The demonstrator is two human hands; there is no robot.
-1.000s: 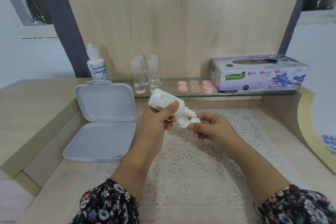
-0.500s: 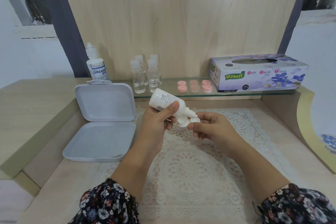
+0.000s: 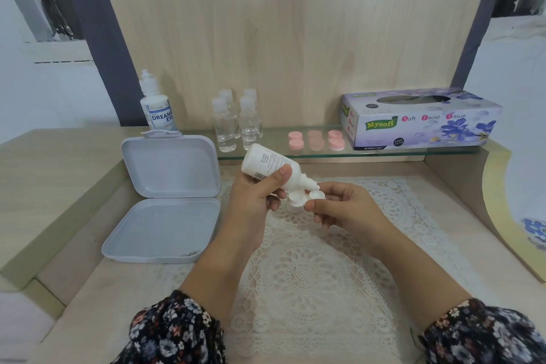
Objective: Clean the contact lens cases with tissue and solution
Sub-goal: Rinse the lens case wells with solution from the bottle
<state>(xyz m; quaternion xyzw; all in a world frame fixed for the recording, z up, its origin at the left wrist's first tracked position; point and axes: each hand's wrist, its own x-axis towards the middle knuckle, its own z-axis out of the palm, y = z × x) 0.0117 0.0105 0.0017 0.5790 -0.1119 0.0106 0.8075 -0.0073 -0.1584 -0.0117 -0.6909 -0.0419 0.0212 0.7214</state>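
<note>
White plastic fills both hands over the middle of the table. The left hand (image 3: 254, 195) curls its fingers and thumb round a small solution bottle (image 3: 273, 168), tipped so its nozzle points down and to the right, just above the open contact lens case (image 3: 298, 201). That tilt looks meant to let drops fall into a well. The right hand (image 3: 339, 207) pinches the case at its right side, holding it level above the lace mat (image 3: 310, 260), probably so nothing spills. Whether liquid is leaving the nozzle is too small to tell. Near the table's left edge an open grey box (image 3: 165, 201) lies with its lid up. Along the back edge a glass shelf (image 3: 413, 152) carries the tissue box (image 3: 419, 118), within reach for wiping, beside pink caps (image 3: 316, 139) and clear bottles (image 3: 236, 124).
</note>
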